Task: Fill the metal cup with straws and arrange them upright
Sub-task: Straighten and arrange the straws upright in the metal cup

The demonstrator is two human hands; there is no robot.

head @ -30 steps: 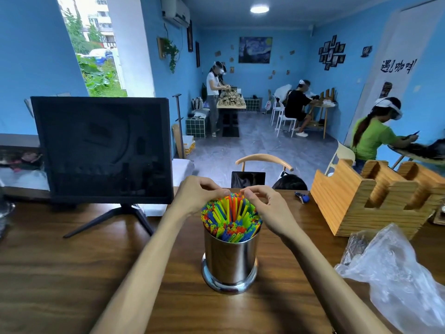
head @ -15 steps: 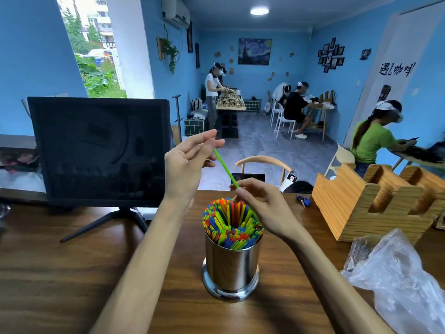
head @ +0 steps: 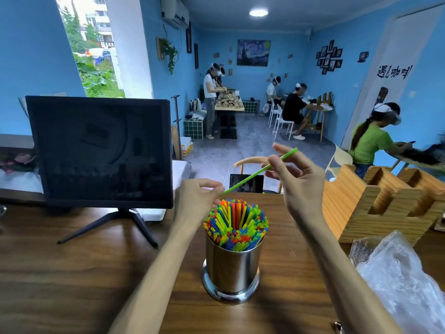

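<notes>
While our two hands work above it, the metal cup [head: 231, 266] stands upright on the wooden worktop [head: 72, 273], packed to the brim with coloured straws [head: 236, 224] standing on end. We hold one green straw [head: 258, 171] slantwise over the cup: our left hand [head: 197, 201] pinches its low end just above the bundle, and our right hand [head: 297, 184] pinches it higher up, its other fingers spread loosely. To the left a dark monitor [head: 98, 150] on a stand blocks the far edge of the worktop; to the right sits a slotted wooden block [head: 375, 206], and nearer us a crumpled clear plastic bag [head: 404, 280]. Beyond the worktop a chair back [head: 248, 161] shows behind the straw. Half a second ago the grips were reversed: the left hand was raised with the straw's top and the right hand was low at the bundle.
</notes>
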